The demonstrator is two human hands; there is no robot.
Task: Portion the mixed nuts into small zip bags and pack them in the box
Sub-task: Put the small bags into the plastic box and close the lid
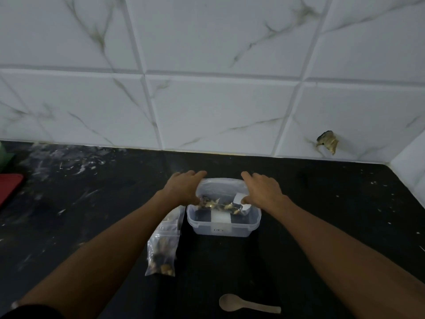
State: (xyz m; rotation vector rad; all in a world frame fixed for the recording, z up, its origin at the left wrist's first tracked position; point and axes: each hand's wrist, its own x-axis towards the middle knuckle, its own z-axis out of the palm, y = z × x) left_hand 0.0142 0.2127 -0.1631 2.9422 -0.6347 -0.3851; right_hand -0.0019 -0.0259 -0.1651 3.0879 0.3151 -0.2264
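1. Both hands are out over the clear plastic box (224, 223) sitting on the black counter (92, 203), pretty much dead center near the tiled wall (207, 100).
2. Left hand (185, 188) grips the left end of a small zip bag (219, 194), fingers curled over its top edge and thumb underneath. Right hand (263, 189) does the same on the right end, so the bag is stretched between the two.
3. That bag is over the far half of the box, with its lower edge dipping into the opening. You can see a clump of mixed nuts (217, 204) along the bottom of it, right between the two thumbs.
4. Inside the box there's something white and dark at the bottom; can't really tell what it is through the plastic.
5. Another filled bag (163, 252) of nuts lies flat on the counter just left of the box, under the left forearm, not touched by either hand.
6. A pale spoon (248, 303) lies on the counter nearer the person, well apart from the box, bowl pointing left.
7. Far left edge: something red (9, 187) and a bit of green (4, 157), both cut off.
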